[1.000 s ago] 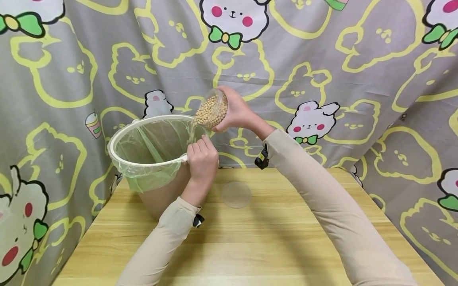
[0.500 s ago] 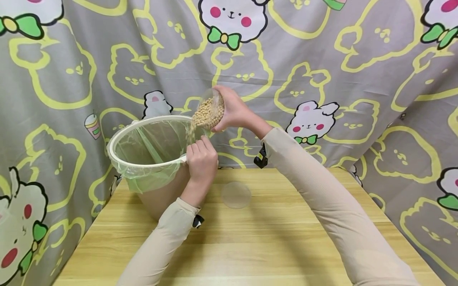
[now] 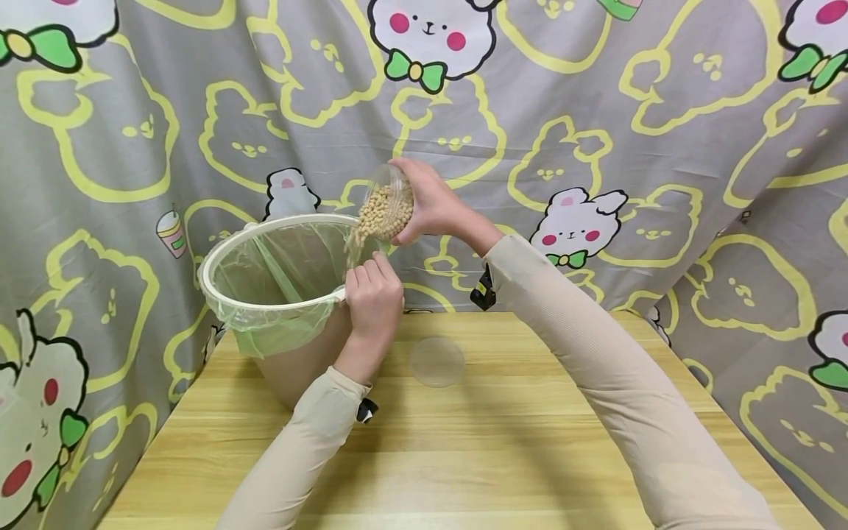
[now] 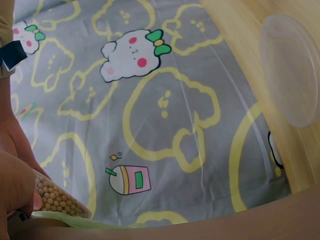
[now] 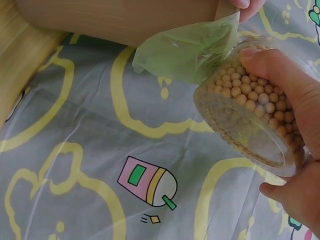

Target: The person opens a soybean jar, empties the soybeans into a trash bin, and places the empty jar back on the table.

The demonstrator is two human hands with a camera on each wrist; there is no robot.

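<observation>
On the tabletop (image 3: pixel 503 456): a clear round lid (image 3: pixel 438 361), lying flat.
Left hand (image 3: pixel 374 298): fingers curled over the white rim (image 3: pixel 207 272), gripping the bin (image 3: pixel 301 368) at its right side.
Bin: lined with a green bag (image 3: pixel 281 331) that folds down over the outside.
Right hand (image 3: pixel 430 202): fingers and thumb wrapped round a clear jar (image 5: pixel 240 130), which sits tipped between them, mouth toward the bin.
Beans (image 3: pixel 384 213): pouring from the jar into the bin (the falling ones blur together).
Backdrop: grey curtain (image 3: pixel 464 110) with yellow outlines and white cartoon rabbits.
</observation>
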